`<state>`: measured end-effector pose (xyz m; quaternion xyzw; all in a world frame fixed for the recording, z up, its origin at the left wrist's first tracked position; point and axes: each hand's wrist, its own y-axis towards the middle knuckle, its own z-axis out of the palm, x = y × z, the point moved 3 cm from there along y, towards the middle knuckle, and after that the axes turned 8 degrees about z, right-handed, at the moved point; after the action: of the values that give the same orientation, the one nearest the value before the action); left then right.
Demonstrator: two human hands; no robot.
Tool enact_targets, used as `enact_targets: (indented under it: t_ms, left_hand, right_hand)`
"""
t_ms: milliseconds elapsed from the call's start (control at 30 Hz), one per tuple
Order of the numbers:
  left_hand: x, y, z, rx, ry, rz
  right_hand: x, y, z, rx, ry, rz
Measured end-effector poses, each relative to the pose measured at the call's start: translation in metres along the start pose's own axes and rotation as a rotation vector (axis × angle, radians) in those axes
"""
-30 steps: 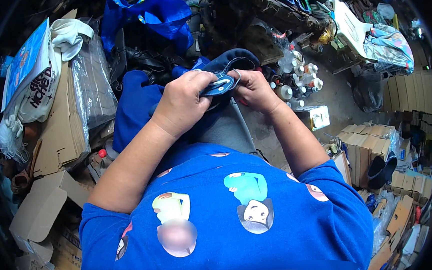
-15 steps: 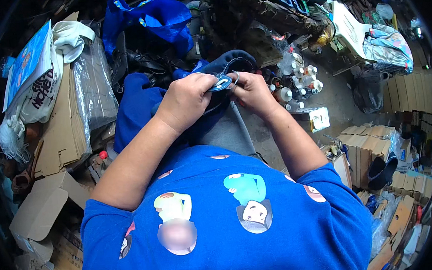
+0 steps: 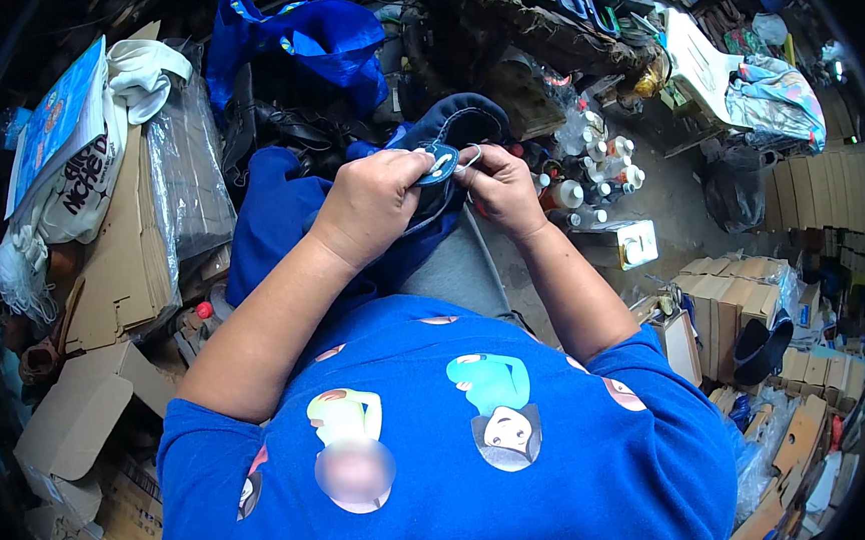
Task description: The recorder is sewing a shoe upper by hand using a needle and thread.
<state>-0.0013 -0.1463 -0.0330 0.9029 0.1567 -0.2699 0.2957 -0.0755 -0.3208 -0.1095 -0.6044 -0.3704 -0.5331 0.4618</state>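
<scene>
My left hand (image 3: 372,196) is closed on a dark blue stitched footwear piece (image 3: 471,107), which looks like part of a slipper. The piece curves away at the top, and pale stitching runs along its inner edge. A rounded end with a white mark sits between my left thumb and fingers. Just to the right, my right hand (image 3: 503,193) pinches a pale thread (image 3: 471,154) that forms a small loop beside this end. Beneath both hands, dark blue cloth (image 3: 273,216) covers my lap. Whether a needle is in my right fingers cannot be seen.
Bottles (image 3: 601,173) and a white-topped can (image 3: 636,244) stand right of my hands. Stacked cardboard (image 3: 129,226) and an opened carton (image 3: 77,415) are at left. A bright blue bag (image 3: 337,51) lies ahead; scissors (image 3: 572,1) rest on a cluttered bench. Dark slippers (image 3: 764,342) sit at right.
My right hand has shifted slightly away from the stitched piece, and the thread loop shows more clearly. My left hand keeps its hold, with the rounded end tilted a little.
</scene>
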Motion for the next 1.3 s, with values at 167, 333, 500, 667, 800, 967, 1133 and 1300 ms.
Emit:
enact_targets:
  t_ms: [167,333,500,667,800,967,1133,1300]
  left_hand:
    - [-0.005,0.0,0.002,-0.011,0.03,0.028]
    - [-0.005,0.02,-0.061,0.128,0.068,0.025]
    - [-0.019,0.047,-0.104,0.442,0.074,0.169]
    - [0.0,0.029,-0.032,0.275,0.293,0.34]
    - [0.025,-0.005,0.014,0.083,0.045,0.123]
    - [0.019,-0.021,0.012,0.138,-0.042,-0.037]
    - [0.032,-0.024,0.015,0.16,-0.267,-0.249]
    - [0.04,-0.023,0.025,-0.012,-0.338,-0.4]
  right_hand:
    - [0.029,0.002,0.008,-0.081,-0.224,-0.188]
    - [0.109,-0.031,0.023,0.067,-0.686,-0.269]
    - [0.144,-0.061,-0.016,0.084,-0.45,-0.25]
    - [0.118,-0.044,-0.013,0.025,-0.437,-0.133]
    - [0.097,-0.031,0.0,0.087,-0.74,-0.252]
    - [0.066,-0.022,0.012,0.233,-1.079,-0.433]
    - [0.058,-0.018,0.026,0.302,-1.292,-0.495]
    - [0.047,-0.022,0.027,0.331,-1.369,-0.622]
